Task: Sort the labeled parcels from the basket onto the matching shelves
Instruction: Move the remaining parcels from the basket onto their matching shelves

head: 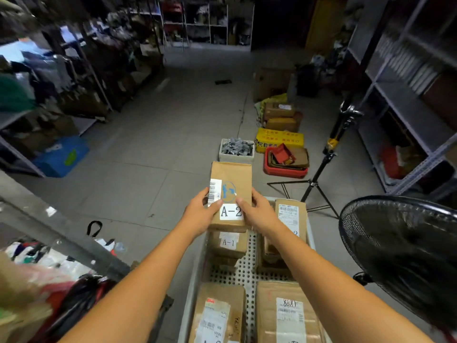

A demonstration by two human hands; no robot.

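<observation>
I hold a brown cardboard parcel (232,174) with a white "A-2" label and a barcode sticker, lifted above the far end of the basket. My left hand (200,215) grips its lower left edge and my right hand (257,211) its lower right edge. Below it stands the white perforated basket (247,268). Inside lie a parcel labeled "A-1" (228,243), a parcel standing at the far right (290,219), and two larger parcels near me, one on the left (217,315) and one on the right (286,315).
Metal shelves run along the left (61,78), the right (408,100) and the back wall (207,23). On the floor ahead sit a white bin of grey parts (236,149), a yellow box (279,141), a red crate (284,167) and a tripod (319,177). A black fan (400,251) stands at my right.
</observation>
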